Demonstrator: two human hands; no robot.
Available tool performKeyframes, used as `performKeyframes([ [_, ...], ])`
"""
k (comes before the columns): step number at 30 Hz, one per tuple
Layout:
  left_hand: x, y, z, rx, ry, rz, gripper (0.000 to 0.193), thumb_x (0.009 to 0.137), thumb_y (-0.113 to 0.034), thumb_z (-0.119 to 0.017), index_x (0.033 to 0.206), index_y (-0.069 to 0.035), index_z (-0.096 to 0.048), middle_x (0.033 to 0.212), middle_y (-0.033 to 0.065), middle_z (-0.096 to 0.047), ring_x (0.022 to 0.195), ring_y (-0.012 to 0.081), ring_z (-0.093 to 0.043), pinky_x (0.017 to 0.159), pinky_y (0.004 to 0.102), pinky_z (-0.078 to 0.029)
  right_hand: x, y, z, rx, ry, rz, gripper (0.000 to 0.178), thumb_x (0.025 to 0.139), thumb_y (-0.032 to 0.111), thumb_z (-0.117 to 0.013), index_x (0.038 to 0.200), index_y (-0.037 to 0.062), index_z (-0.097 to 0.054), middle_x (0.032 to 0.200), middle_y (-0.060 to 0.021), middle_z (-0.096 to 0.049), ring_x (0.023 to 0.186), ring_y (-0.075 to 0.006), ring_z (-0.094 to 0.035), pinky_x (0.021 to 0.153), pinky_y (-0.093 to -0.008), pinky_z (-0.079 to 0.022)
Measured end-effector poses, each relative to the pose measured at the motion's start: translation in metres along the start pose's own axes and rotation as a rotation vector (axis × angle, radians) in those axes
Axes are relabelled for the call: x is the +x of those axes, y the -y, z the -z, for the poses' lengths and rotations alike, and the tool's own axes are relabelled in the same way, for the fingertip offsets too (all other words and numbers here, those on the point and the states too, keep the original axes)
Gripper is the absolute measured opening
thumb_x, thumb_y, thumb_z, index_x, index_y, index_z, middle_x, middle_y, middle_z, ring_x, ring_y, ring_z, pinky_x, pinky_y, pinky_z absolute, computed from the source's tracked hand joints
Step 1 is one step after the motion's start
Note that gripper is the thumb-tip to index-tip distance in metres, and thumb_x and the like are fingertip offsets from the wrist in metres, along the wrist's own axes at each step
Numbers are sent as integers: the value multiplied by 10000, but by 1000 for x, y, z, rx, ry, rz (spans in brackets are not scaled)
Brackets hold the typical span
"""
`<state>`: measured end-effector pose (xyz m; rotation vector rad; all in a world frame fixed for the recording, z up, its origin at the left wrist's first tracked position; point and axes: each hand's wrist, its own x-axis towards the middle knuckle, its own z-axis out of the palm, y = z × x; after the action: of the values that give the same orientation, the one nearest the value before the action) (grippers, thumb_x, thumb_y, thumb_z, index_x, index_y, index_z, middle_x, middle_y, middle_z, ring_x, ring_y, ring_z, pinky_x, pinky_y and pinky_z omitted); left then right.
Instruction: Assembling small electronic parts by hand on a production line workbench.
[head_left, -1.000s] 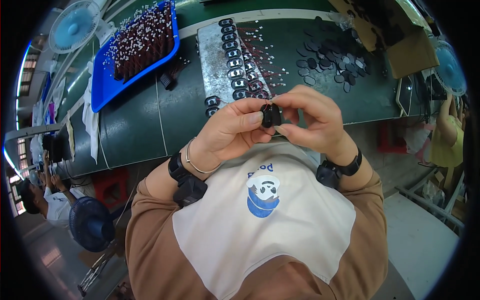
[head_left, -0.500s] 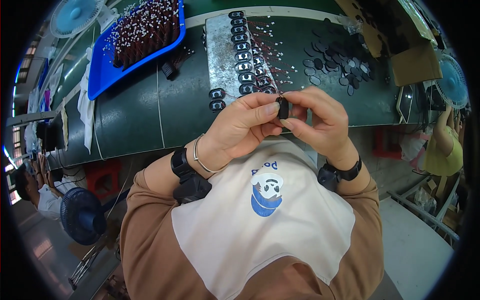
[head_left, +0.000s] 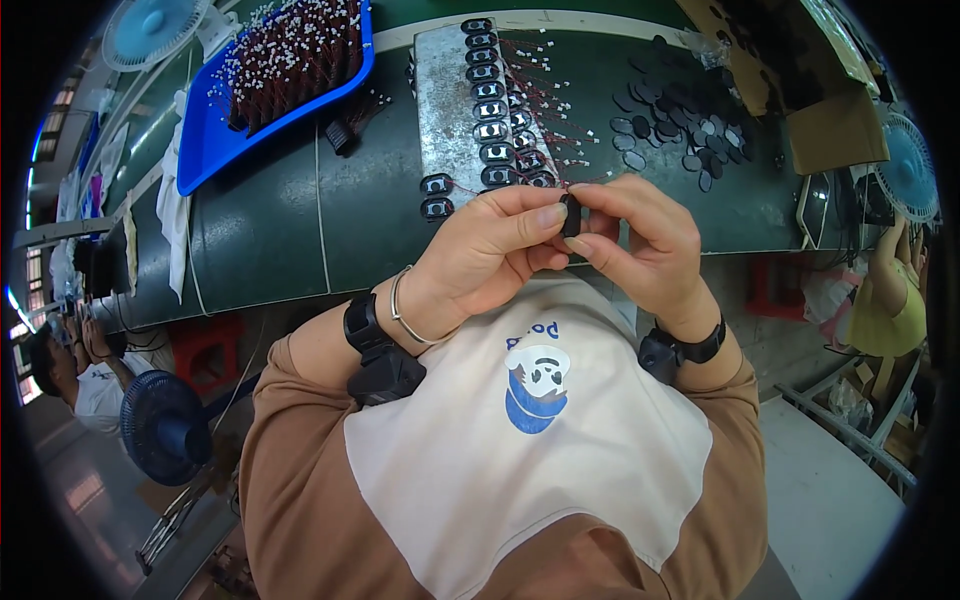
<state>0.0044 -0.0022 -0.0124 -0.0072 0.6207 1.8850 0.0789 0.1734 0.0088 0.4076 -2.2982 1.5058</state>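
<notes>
Left hand and right hand pinch a small black rounded plastic piece above the near edge of the green counter. Steady its rim; press evenly.

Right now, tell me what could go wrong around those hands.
The small black part is pinched by fingertips of the left hand and right hand, so it might slip. Red wires with white connectors fan out past the right edge of the metal plate, just beyond the hands; either could snag them.
</notes>
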Motion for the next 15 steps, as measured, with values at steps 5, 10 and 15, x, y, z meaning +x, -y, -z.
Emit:
performKeyframes([
  [5,-1,0,0,23,8,0,230,873,-128,-608,1075,-20,-599,943,77,-642,813,146,-627,712,255,-523,-1,1,-1,-40,1,13,371,695,-17,-718,1048,-49,-612,773,-77,-577,616,-121,-517,550,-215,-409],
  [10,-6,2,-8,259,-93,-127,244,877,-124,-606,1087,0,-610,920,70,-649,799,116,-613,714,240,-511,-1,2,-6,-179,-59,131,360,690,-20,-723,1031,-52,-614,779,-101,-600,601,-149,-549,510,-246,-430],
  [15,-13,-2,-20,670,-163,-311,243,883,-84,-588,1099,27,-608,914,66,-654,785,94,-607,713,220,-510,-1,-6,-13,-342,-135,290,351,680,-26,-730,1010,-52,-612,798,-121,-614,608,-177,-578,491,-277,-454],
])
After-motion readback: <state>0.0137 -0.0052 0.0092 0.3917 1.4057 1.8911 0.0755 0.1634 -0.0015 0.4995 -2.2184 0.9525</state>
